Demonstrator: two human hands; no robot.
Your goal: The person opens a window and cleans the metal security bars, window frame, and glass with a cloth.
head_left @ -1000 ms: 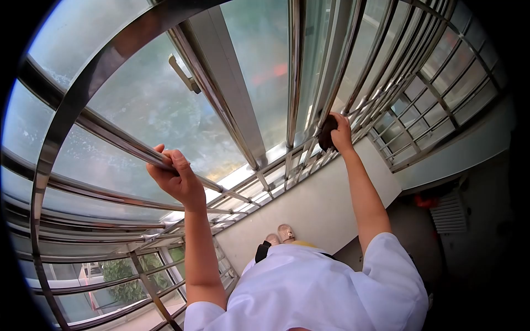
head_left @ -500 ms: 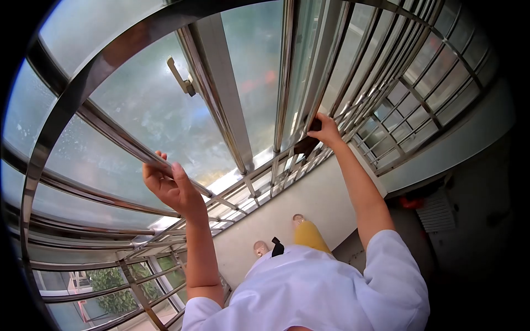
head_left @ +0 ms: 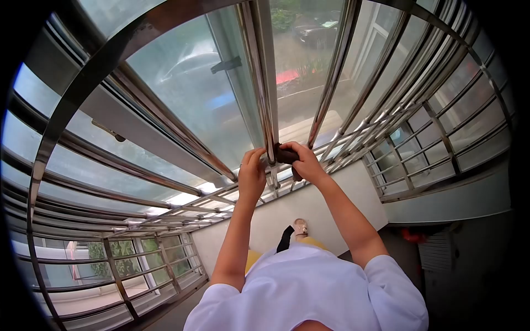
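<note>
A dark brown cloth [head_left: 286, 155] is bunched in my right hand [head_left: 310, 165], and part of it hangs below the fingers. The cloth lies against the lower end of an upright shiny metal bar [head_left: 259, 83]. On the other side of that bar is my left hand [head_left: 252, 175], its fingers bent and close together. The fingertips reach the bar; whether they pinch it or an edge of the cloth is hidden.
Metal bars surround me, with a curved flat band [head_left: 83, 91] across the upper left and a horizontal rail [head_left: 182, 208] low down. Behind them are glass panes [head_left: 182, 83] and a window handle [head_left: 107, 130]. A pale ledge [head_left: 348, 196] lies below; a ridged grey object [head_left: 436, 251] is at right.
My left hand has left a bar on the left and moved right, next to my right hand. The right hand, with the cloth, is at a different bar. The view has turned right.
</note>
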